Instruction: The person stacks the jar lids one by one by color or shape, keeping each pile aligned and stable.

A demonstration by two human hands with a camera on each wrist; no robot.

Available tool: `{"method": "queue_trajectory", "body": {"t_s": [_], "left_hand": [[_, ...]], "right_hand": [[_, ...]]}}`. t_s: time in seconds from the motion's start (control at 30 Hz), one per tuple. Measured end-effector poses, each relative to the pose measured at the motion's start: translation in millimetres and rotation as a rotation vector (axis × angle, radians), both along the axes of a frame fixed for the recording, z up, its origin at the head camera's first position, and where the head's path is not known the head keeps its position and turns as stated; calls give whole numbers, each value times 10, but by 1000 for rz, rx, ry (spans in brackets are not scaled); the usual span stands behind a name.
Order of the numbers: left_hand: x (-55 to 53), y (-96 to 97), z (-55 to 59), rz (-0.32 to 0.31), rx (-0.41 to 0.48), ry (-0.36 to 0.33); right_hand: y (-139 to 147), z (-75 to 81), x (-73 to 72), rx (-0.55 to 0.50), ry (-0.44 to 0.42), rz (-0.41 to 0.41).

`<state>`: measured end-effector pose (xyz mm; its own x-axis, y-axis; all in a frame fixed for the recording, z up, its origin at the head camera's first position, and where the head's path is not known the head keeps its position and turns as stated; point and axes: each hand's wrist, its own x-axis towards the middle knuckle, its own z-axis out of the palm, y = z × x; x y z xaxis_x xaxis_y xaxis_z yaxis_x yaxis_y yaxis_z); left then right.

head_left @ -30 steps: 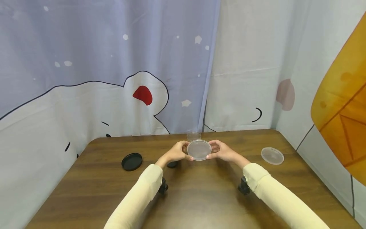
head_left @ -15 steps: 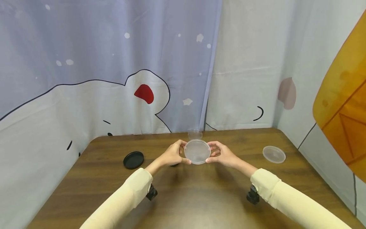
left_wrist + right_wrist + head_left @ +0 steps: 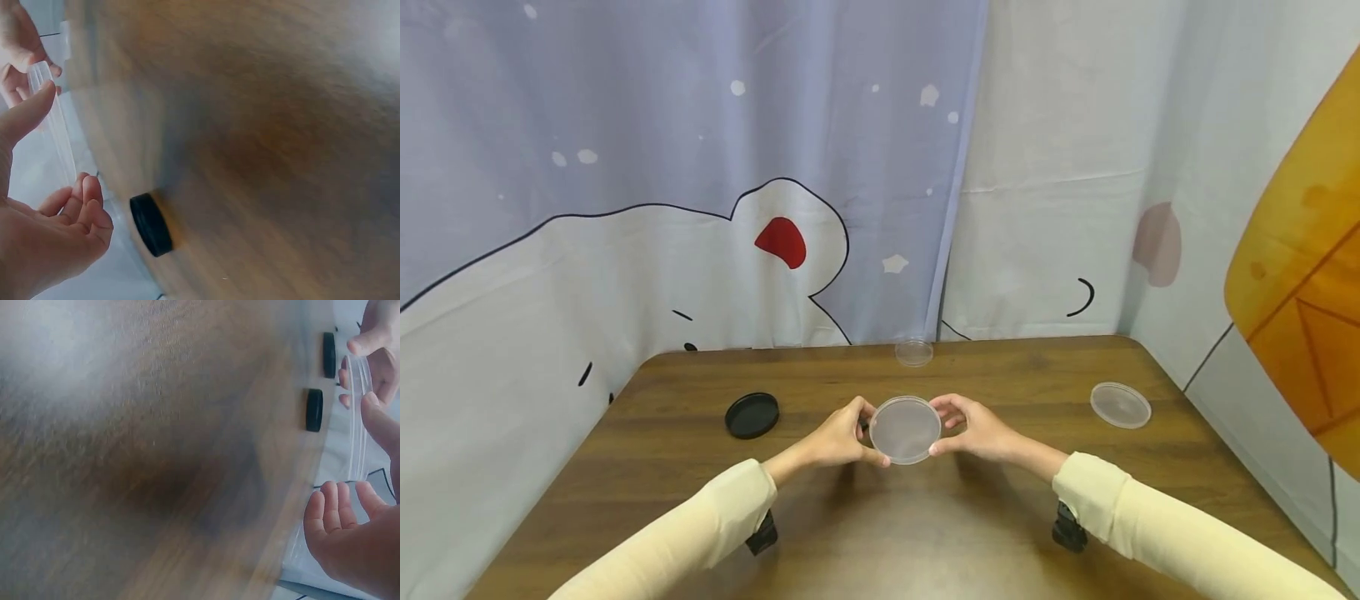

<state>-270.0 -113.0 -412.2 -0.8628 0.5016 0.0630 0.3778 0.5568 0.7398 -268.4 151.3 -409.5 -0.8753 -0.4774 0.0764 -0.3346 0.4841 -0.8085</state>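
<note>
Head: clear dish (image 3: 906, 429), one, held above table (image 3: 910, 550), pinched at rim by left hand (image 3: 838, 435) and right hand (image 3: 981, 429); thumbs at seven and five o'clock. Black dish (image 3: 752, 415) apart, nine o'clock.
Left wrist: clear dish edge-on, tilted. Black disc (image 3: 151, 225) on table, seven o'clock in frame; careless lowering over it could knock it.
Right wrist: thumb on dish edge; fingertip contact unclear. Judged risk: slim, smooth rim, uneven pull; slip, drop.

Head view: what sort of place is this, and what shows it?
Probably an indoor tabletop workspace, perhaps specially set up: a wood-grain table, printed fabric hung behind it, and a clear round dish held up.
</note>
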Motion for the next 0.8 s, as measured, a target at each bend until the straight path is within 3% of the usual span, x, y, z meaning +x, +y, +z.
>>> {"method": "queue_trajectory", "body": {"t_s": [0.17,0.53,0.8], "left_hand": [[47,-79,-86,3,-17,-24],[190,-393,-223,38,13,-74],[206,-492,-274,29,37,-109]], "right_hand": [[-77,-37,21,22,-10,31],[-425,-85,59,107,-24,15],[-540,-131,64,182,-43,11]]}}
